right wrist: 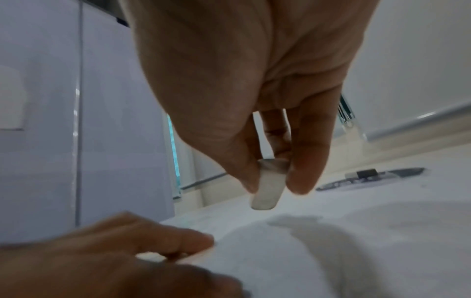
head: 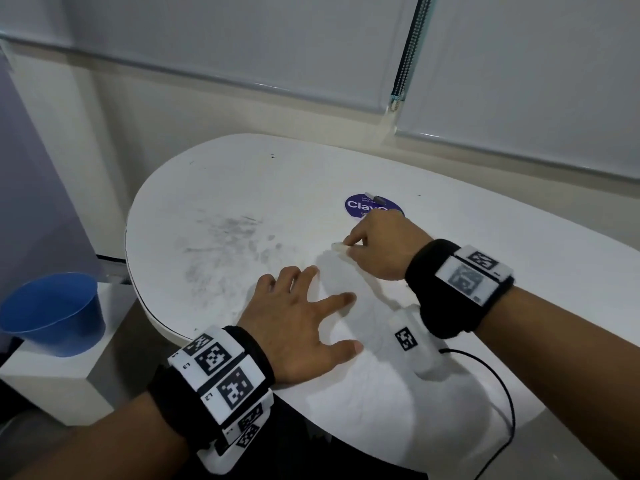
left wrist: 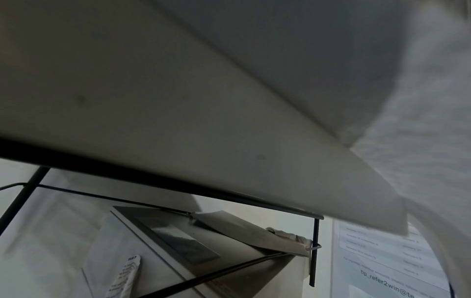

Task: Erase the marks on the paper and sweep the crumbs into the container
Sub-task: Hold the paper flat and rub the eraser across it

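Right hand (head: 379,245) grip pinches eraser (right wrist: 269,185); left hand (head: 298,320) grip spread flat near table (head: 242,174) edge.

It looks like an office or meeting room. A white, round-ended table (head: 242,188) stands against a wall of windows covered by pale grey roller blinds (head: 242,46) with a beaded pull chain (head: 410,39). A round purple branded sticker (head: 367,204) lies on the tabletop, and the left wrist view shows a printed sheet with an e-mail address (left wrist: 387,262) below the table.
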